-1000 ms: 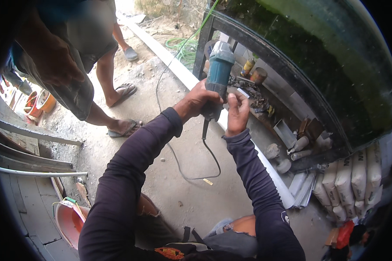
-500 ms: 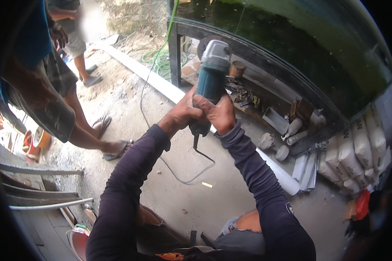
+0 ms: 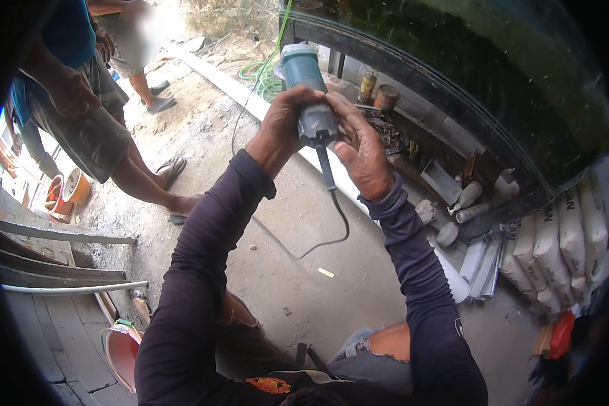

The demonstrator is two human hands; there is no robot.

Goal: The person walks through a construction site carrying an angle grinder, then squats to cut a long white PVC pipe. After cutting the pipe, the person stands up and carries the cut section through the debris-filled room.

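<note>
I hold a teal and grey angle grinder (image 3: 306,71) out in front of me, its rear end and cord (image 3: 327,172) toward me. My left hand (image 3: 281,127) wraps round the left side of the grinder's body. Against its right side, near the rear, lies my right hand (image 3: 367,150), fingers along the casing and thumb close to the cord end. The grinder's disc is not clearly visible. Below the grinder stretches a long white pipe (image 3: 243,101) on the ground, running from the far left to the near right.
A person in shorts (image 3: 98,135) stands at the left, with another behind. A dark-framed tank (image 3: 467,95) fills the upper right. Cans, bottles and metal pieces lie beneath it. White sacks (image 3: 545,247) stand at the right. Boards (image 3: 61,264) and a red bucket (image 3: 120,352) are at left.
The grinder has tipped and turned, so its rear end now shows more and its front head less. My right hand has shifted from overlapping the left to the grinder's right side.
</note>
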